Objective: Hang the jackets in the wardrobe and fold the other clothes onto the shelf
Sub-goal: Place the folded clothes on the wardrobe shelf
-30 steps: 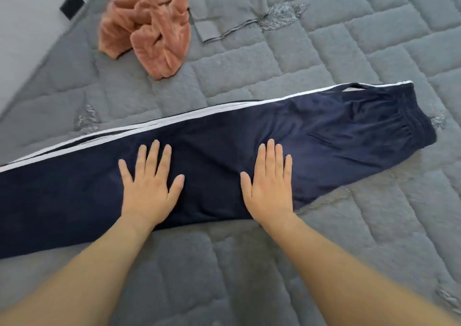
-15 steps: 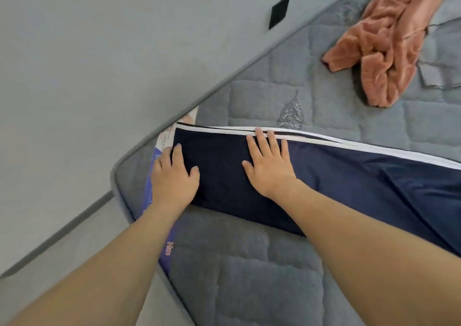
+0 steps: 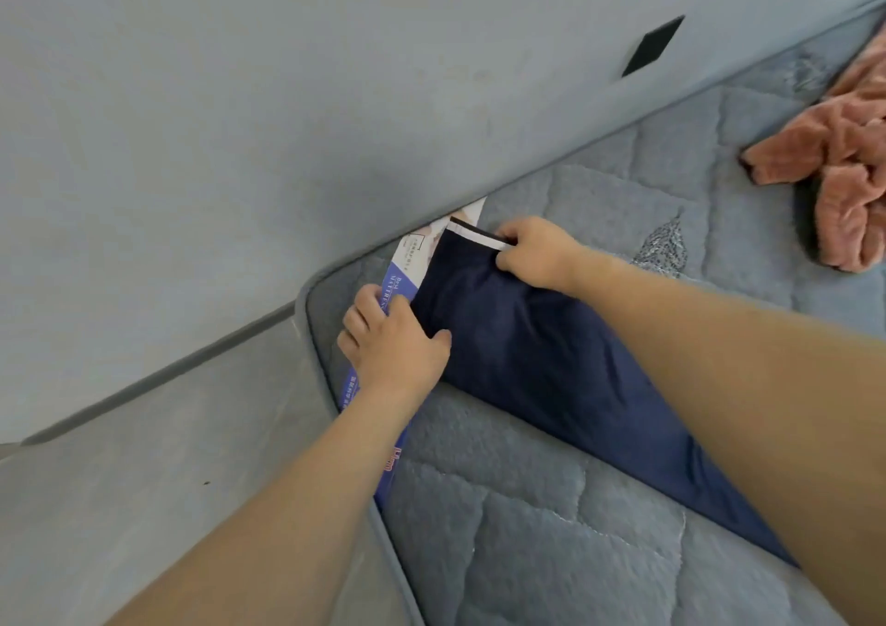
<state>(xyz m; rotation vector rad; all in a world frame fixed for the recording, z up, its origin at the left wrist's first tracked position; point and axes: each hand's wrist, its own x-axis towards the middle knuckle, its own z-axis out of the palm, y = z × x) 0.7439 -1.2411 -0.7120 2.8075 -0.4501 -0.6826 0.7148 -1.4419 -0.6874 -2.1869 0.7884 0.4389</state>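
The left hand (image 3: 393, 338) grips the near corner of the cuff end of the navy trousers (image 3: 537, 352), its fingers curled under the hem and its thumb lying on top of the cloth. The right hand (image 3: 537, 254) grips the far corner of the same end, fingers curled round the edge where the white side stripe and a thin black line run. Between the two hands the hem sits slightly raised and bunched, and from there the trouser leg stretches away to the lower right, lying flat on the bed and passing beneath the right forearm. Under the cuff, at the corner of the grey quilted mattress (image 3: 551, 529), a printed label (image 3: 407, 266) in blue and white shows, its lower strip running down the mattress edge beside the left wrist. The trousers sit at that corner, close to where the mattress meets the pale grey wall (image 3: 239, 98). A small black patch (image 3: 653, 45) is fixed on the wall further along. Well apart from the trousers, at the right edge of the view, a crumpled salmon-pink fleecy garment (image 3: 839, 165) lies on the mattress. Below the mattress corner, to the left, a grey floor (image 3: 144, 481) is visible.
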